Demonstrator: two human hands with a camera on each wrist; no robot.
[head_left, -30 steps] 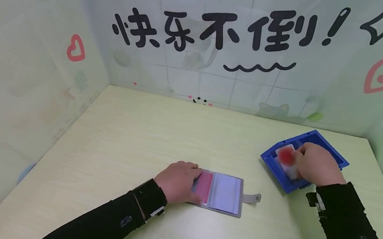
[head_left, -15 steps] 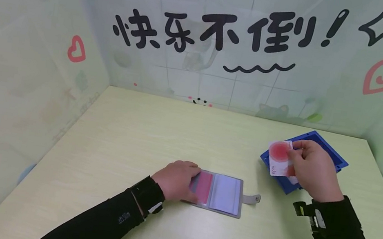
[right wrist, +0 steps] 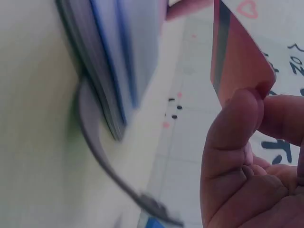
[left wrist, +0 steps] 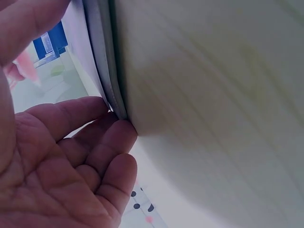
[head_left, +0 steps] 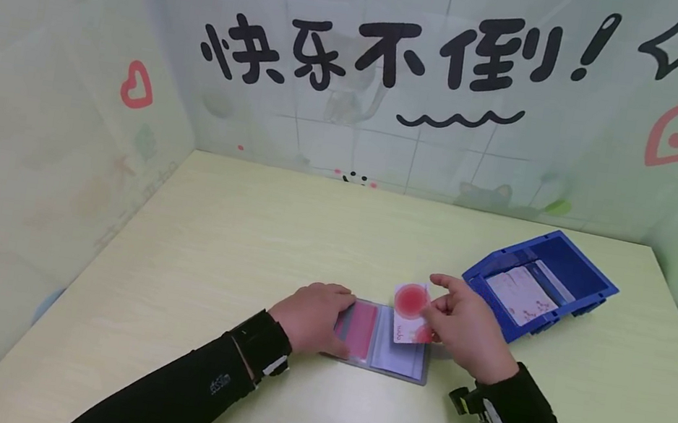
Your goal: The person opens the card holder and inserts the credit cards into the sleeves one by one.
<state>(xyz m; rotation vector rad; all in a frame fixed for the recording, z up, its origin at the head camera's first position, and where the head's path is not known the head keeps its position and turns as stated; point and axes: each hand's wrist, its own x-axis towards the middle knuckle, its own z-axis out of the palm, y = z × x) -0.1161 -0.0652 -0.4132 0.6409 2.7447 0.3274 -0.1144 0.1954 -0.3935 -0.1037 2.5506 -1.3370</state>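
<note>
An opened grey card holder [head_left: 398,361] lies on the table, a pink card [head_left: 363,332] in its left sleeve and pale clear pages on its right. My left hand [head_left: 308,318] grips its left side, thumb at the near edge and fingers at the far edge; in the left wrist view, fingertips meet the holder's edge [left wrist: 105,52]. Between thumb and index finger, my right hand [head_left: 471,332] pinches a white card with a red circle [head_left: 411,303] above the right-hand pages. The card's reddish back with a dark stripe [right wrist: 240,61] faces the right wrist camera.
A blue plastic bin [head_left: 587,267] stands at the right, with a pale flower-patterned card [head_left: 521,295] and other cards inside. The holder's grey snap strap [right wrist: 102,152] sticks out from its right side. Printed cloth walls [head_left: 348,147] enclose the table's back and sides.
My right hand has lifted the red-circle card out of the blue bin and carried it left over the card holder. My left hand stays on the holder.
</note>
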